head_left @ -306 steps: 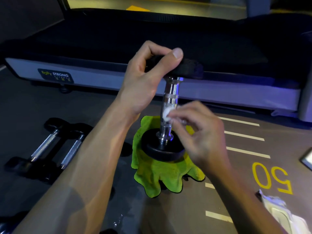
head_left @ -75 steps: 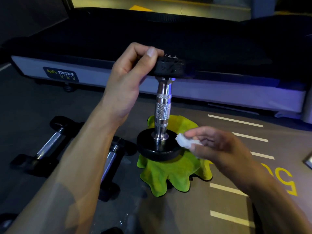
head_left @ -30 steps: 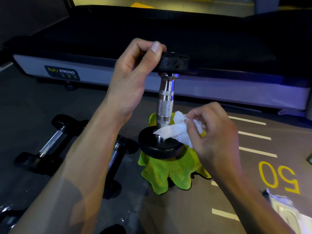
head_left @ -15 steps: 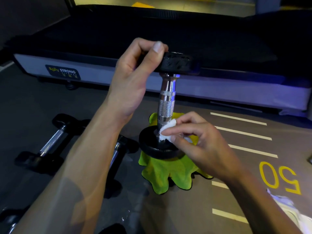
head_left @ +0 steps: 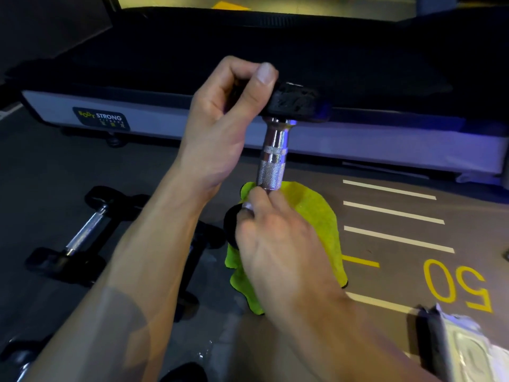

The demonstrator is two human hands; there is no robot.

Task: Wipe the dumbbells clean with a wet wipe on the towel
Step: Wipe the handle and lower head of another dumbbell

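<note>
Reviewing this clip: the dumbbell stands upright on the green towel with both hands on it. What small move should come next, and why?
Probably slide the right hand up the chrome handle. Its fingers are bunched at the handle's base, where a sliver of the wipe shows, while the knurled part above is uncovered. The left hand grips the top plate, steadying the dumbbell on the towel.

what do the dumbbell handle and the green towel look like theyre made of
Dumbbell handle: looks like chromed steel, mirror-bright with a knurled grip band. Green towel: seems a soft plush cloth, probably microfibre; matte, fuzzy, draping in floppy lobes.
</note>
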